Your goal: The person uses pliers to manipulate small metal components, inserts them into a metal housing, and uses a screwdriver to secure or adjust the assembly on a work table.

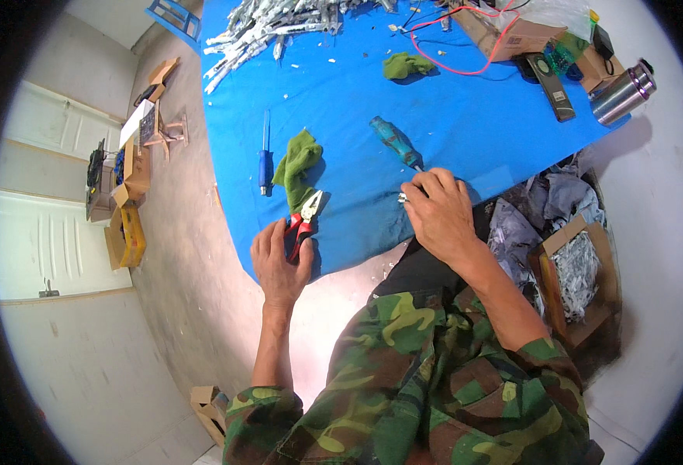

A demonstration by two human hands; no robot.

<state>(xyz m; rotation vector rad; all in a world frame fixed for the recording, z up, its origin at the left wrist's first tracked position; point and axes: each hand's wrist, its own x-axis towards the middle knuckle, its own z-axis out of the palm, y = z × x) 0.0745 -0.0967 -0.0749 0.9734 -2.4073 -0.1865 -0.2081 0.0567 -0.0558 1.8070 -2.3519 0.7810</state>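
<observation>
Blue tablecloth (496,116) spread out, biggest thing by far. Right hand (444,213) mostly closed, left hand (279,267) loosely curled. In the left: red-handled pliers (307,211), near the front edge. Pinched in the right: tiny pale bit (402,198), can't tell what exactly. Looks like a piece-in-one-hand, tool-in-the-other step; probably calls for a steady pinch and firmer plier grip.

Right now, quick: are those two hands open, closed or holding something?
Left hand: closed on the red-handled pliers.
Right hand: fingers curled, with a small pale piece at the fingertips; whether it is gripped cannot be told.
</observation>
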